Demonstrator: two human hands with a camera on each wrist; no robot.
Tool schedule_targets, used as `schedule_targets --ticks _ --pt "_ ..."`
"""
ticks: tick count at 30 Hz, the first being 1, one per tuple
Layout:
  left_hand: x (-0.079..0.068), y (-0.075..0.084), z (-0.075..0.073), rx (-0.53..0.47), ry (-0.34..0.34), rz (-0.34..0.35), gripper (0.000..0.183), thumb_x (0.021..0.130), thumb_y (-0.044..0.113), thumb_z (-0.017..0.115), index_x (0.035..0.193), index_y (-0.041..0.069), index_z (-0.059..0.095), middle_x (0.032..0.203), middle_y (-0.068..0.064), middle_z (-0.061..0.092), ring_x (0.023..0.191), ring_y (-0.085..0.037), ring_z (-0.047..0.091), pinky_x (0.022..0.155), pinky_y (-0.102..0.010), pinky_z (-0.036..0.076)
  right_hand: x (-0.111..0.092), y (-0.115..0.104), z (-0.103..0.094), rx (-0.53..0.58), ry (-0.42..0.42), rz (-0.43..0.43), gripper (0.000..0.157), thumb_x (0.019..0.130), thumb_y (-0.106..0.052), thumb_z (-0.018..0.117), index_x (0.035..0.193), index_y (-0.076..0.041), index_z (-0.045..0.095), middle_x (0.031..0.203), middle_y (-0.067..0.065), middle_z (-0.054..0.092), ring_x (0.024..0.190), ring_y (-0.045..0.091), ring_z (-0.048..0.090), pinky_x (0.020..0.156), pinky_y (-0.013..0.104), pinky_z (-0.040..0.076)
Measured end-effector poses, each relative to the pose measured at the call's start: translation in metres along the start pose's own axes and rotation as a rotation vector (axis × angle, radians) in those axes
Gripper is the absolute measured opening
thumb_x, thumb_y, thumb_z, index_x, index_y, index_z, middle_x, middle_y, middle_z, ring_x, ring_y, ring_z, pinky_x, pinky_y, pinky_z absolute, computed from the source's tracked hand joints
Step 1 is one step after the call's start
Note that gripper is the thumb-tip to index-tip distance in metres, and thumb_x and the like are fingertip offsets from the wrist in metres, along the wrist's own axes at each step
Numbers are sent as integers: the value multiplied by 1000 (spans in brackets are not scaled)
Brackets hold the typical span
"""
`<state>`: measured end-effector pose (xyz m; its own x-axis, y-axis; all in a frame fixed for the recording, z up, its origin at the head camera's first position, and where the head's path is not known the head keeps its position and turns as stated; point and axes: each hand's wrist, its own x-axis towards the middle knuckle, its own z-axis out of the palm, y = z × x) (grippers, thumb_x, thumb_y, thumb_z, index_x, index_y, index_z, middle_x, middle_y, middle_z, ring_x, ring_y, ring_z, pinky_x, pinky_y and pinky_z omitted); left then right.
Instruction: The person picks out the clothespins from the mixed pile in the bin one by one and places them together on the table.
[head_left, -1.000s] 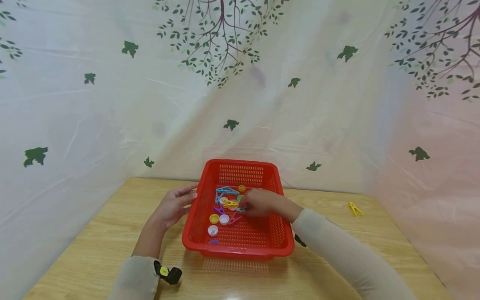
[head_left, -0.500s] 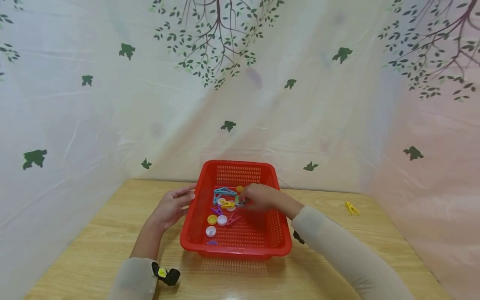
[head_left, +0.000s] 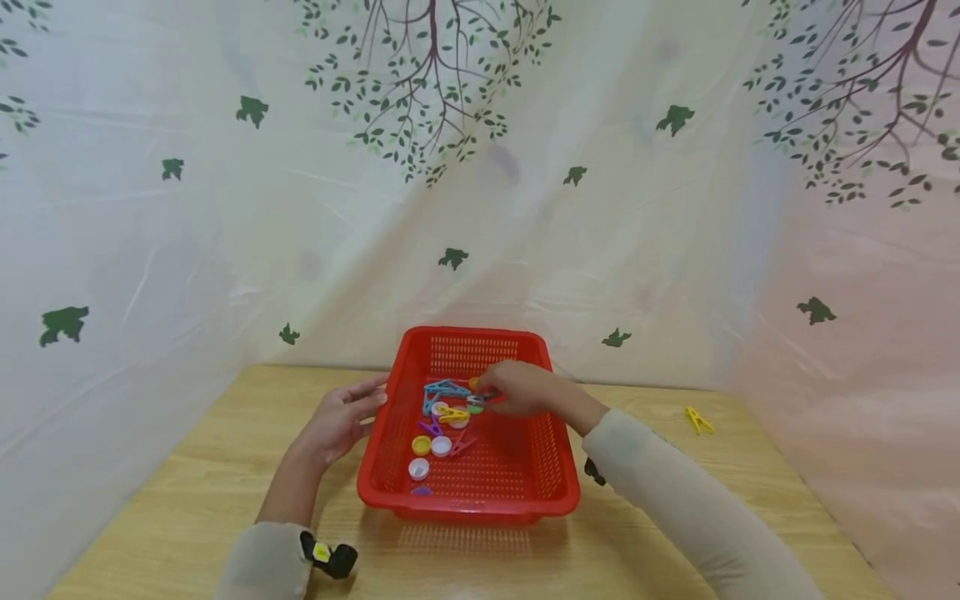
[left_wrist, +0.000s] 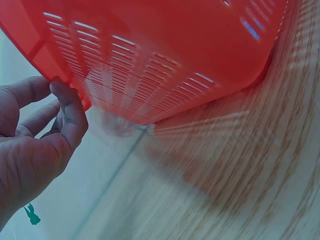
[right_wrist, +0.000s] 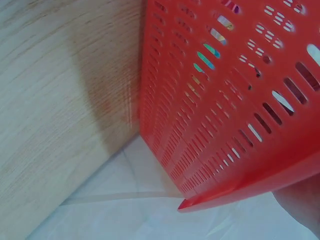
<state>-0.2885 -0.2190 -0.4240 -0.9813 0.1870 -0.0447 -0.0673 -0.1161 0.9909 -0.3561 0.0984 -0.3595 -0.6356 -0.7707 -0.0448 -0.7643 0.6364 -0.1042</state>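
A red plastic basket (head_left: 465,507) with slotted walls sits on the wooden table. My left hand (head_left: 339,423) holds its left rim between thumb and fingers; the left wrist view shows the fingertips on the rim. My right hand (head_left: 521,389) reaches over the right side and pinches a grey clothespin (head_left: 477,401) above the basket floor. Below and left of it lie a yellow clothespin (head_left: 452,414), blue clothespins (head_left: 447,387), a purple clothespin (head_left: 431,427) and a pink clothespin (head_left: 463,443). In the right wrist view, the basket wall hides most of this hand.
Several round caps lie in the basket, among them a white cap (head_left: 418,469), a yellow cap (head_left: 422,445) and a green cap (head_left: 475,408). Another yellow clothespin (head_left: 698,420) rests on the table (head_left: 652,467) at the right. A patterned curtain (head_left: 337,250) hangs behind.
My right hand has risen a little from the basket floor with the grey clothespin between its fingers. The left hand stays on the rim.
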Motion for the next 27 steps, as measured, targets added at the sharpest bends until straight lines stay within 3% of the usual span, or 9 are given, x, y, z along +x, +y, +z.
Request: schedule_targets --ticks 17,27 --pt "2 -3 0 -13 -9 19 55 101 26 67 152 13 50 146 -15 57 124 -32 62 98 -44 55 -7 5 -13 4 52 31 31 92 -25 78 122 -17 74 116 -2 71 99 12 61 91 31 56" --pt "1 -3 0 -11 0 15 57 100 26 68 153 13 50 145 -15 58 123 -32 63 98 -43 56 -18 18 -25 31 96 11 22 93 -18 75 114 -13 75 109 -1 72 95 14 63 90 36 57"
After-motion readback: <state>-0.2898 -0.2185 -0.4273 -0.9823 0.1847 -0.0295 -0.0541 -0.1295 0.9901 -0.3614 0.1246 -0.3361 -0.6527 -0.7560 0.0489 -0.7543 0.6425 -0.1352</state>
